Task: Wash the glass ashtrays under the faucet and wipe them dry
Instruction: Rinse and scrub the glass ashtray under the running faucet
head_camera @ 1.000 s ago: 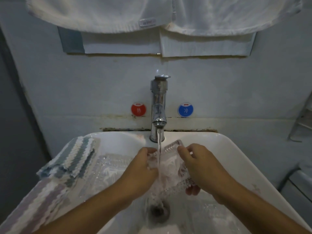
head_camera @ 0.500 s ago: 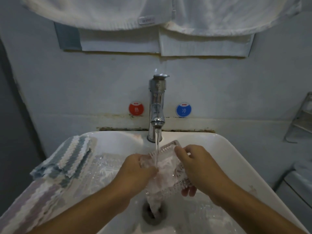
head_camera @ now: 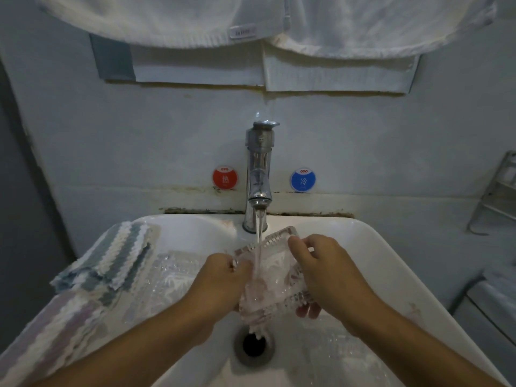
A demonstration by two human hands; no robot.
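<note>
A clear cut-glass ashtray [head_camera: 275, 270] is held tilted under the running stream from the chrome faucet [head_camera: 259, 174]. My left hand [head_camera: 220, 283] grips its left edge, fingers curled round the rim. At its right edge is my right hand [head_camera: 324, 272], thumb on top and fingertips showing underneath. Water runs off the glass into the drain [head_camera: 254, 344]. A second glass ashtray [head_camera: 170, 277] lies on the sink's left slope. Another glass ashtray [head_camera: 335, 356] seems to lie in the basin at lower right, blurred by water.
A striped cloth [head_camera: 111, 261] is draped over the white sink's [head_camera: 377, 247] left rim, with another striped cloth [head_camera: 47, 336] below it. White towels [head_camera: 251, 20] hang overhead. Red [head_camera: 225, 177] and blue [head_camera: 303, 178] stickers flank the faucet. A metal rack [head_camera: 499, 196] stands at right.
Both hands keep hold of the ashtray under the stream; my left hand has slid slightly lower along its left edge and the glass has turned a little.
</note>
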